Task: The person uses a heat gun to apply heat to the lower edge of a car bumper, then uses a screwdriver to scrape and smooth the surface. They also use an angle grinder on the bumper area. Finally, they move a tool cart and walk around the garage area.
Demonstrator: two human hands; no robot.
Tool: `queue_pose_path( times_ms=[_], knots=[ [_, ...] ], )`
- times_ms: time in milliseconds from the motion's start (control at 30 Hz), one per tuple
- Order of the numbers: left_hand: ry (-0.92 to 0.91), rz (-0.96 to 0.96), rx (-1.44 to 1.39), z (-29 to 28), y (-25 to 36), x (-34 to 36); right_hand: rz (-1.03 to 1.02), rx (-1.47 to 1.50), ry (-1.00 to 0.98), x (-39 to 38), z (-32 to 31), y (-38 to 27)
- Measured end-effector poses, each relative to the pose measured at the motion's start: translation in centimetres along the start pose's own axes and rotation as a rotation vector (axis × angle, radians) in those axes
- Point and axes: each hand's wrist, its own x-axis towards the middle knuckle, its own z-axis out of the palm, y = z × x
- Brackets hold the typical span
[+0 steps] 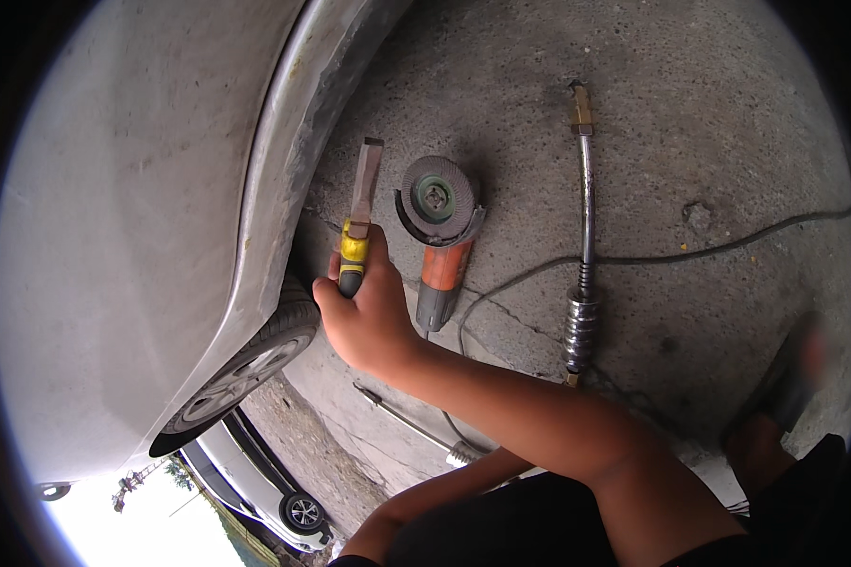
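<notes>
Gripping a flat-bladed chisel (360,216) in the right hand (373,307), just beside the lower edge of a pale car (142,189) on the left.

Holding the yellow-and-black handle (354,249) with fingers wrapped closed around it, aiming the blade toward the far side, over the rough concrete ground (709,113) and clear of the bodywork. Cannot see the left hand, with the left forearm (454,487) passing behind the right one, so cannot tell its opening or any hold. See, just right of the chisel, an orange-and-grey angle grinder (443,260) lying with its disc at the far end; farther right, a long chrome rod (587,208) crossed by a dark cable (728,248); at near left, a car wheel (246,378), then a white car (246,472) beyond it.
</notes>
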Motion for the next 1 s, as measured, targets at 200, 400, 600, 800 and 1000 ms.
queue_pose_path(
  times_ms=[200, 400, 600, 800, 1000],
  knots=[
    [0.003, -0.005, -0.011, 0.1, 0.1, 0.1, -0.052, -0.088, -0.033, 0.3, -0.8, -0.8],
    [0.003, -0.010, -0.009, -0.1, 0.6, 0.3, -0.040, -0.128, -0.058, 0.4, -0.4, -0.5],
    [0.005, -0.014, -0.013, 0.0, 0.8, 0.4, 0.108, -0.106, -0.125, 0.7, -0.2, -1.1],
    [0.007, -0.012, -0.018, 0.0, 1.3, 0.6, 0.082, 0.035, -0.083, 0.7, 0.0, -0.7],
    [0.007, -0.013, -0.024, 0.1, 2.2, 0.9, -0.083, 0.081, 0.017, 0.3, -0.2, -0.2]
  ],
)
